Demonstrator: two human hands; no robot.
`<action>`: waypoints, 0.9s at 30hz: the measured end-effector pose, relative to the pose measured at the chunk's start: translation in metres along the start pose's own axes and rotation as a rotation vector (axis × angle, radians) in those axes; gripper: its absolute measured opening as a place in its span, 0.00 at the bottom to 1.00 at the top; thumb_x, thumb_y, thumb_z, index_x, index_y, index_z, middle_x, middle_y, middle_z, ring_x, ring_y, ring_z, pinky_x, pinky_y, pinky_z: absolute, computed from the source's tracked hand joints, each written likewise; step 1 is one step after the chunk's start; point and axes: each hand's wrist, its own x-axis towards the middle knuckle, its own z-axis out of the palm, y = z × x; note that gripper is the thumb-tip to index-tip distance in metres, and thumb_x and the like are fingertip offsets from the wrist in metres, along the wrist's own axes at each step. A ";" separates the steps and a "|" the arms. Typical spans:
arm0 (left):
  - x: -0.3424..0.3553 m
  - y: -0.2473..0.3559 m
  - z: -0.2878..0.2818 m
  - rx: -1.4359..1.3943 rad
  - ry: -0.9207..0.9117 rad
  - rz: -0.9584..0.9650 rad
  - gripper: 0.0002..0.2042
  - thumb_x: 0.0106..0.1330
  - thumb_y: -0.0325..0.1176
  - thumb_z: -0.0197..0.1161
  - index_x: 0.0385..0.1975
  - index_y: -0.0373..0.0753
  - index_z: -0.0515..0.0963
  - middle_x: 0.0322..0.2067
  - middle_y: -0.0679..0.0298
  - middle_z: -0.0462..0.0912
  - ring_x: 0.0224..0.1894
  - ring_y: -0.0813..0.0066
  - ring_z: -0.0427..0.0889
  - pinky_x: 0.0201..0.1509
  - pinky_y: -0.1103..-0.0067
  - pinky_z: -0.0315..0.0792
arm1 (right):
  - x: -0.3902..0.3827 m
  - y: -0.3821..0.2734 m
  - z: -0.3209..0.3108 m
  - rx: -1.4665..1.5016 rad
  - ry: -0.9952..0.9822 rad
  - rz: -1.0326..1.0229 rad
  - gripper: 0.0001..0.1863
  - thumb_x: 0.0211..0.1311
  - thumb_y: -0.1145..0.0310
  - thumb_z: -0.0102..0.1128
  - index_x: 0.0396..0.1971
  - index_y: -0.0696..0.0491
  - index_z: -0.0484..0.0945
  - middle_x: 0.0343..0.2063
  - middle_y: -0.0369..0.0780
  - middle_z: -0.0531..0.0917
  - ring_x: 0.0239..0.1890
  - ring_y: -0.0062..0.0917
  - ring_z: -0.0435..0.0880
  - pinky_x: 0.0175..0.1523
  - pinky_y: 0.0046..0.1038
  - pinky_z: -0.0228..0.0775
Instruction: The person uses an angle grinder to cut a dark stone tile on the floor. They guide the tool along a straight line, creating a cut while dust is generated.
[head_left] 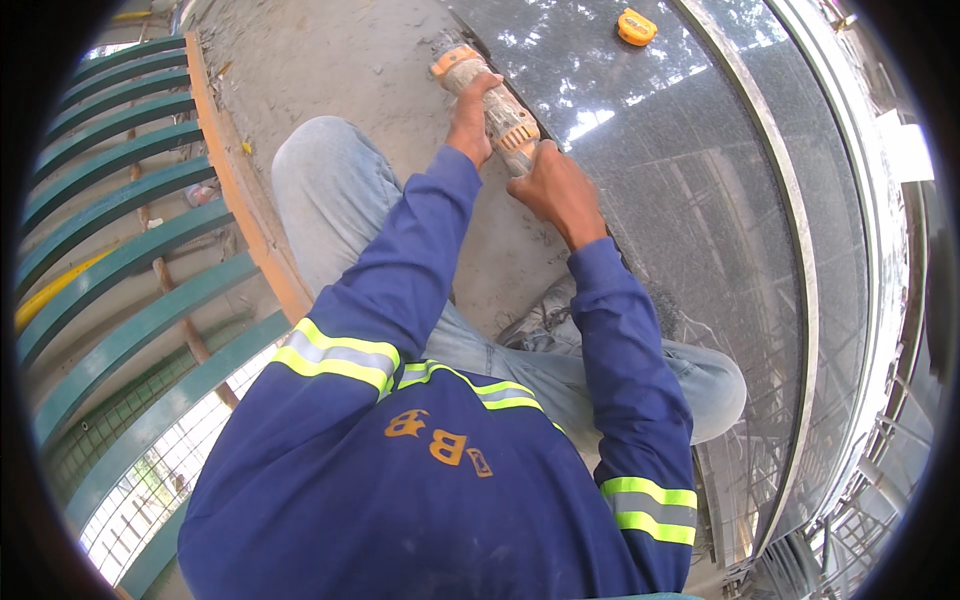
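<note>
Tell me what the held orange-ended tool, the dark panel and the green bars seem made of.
Tool: probably hard plastic, dull and dusty, given the moulded, slotted orange band. Dark panel: polished stone or glass, glossy; bright reflections show, but they don't settle which. Green bars: likely painted metal, from their smooth, even colour, though painted wood is possible.

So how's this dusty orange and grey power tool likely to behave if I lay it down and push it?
The power tool is probably stiff, running straight between the left hand and right hand. With both gripping it, it may be fairly heavy. Its roughly cylindrical shape suggests it could roll.
</note>
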 end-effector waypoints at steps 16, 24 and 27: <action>-0.015 0.002 0.006 0.011 0.005 0.021 0.18 0.57 0.34 0.66 0.45 0.37 0.70 0.34 0.59 0.75 0.33 0.63 0.82 0.38 0.62 0.83 | -0.006 0.000 -0.002 -0.015 -0.030 0.027 0.21 0.47 0.66 0.68 0.38 0.63 0.74 0.35 0.58 0.85 0.41 0.51 0.87 0.48 0.45 0.78; -0.012 0.003 0.006 -0.009 0.010 0.014 0.19 0.56 0.34 0.67 0.45 0.37 0.70 0.34 0.59 0.75 0.33 0.64 0.81 0.38 0.63 0.83 | -0.008 -0.005 -0.009 -0.021 -0.043 0.023 0.21 0.47 0.66 0.68 0.37 0.63 0.74 0.35 0.58 0.85 0.41 0.51 0.87 0.48 0.45 0.78; -0.008 0.002 0.003 -0.015 0.007 0.017 0.19 0.56 0.34 0.67 0.44 0.37 0.70 0.34 0.59 0.75 0.32 0.64 0.81 0.37 0.63 0.83 | -0.007 -0.005 -0.008 -0.023 -0.030 0.021 0.21 0.47 0.66 0.68 0.38 0.63 0.74 0.35 0.58 0.85 0.41 0.51 0.86 0.48 0.45 0.78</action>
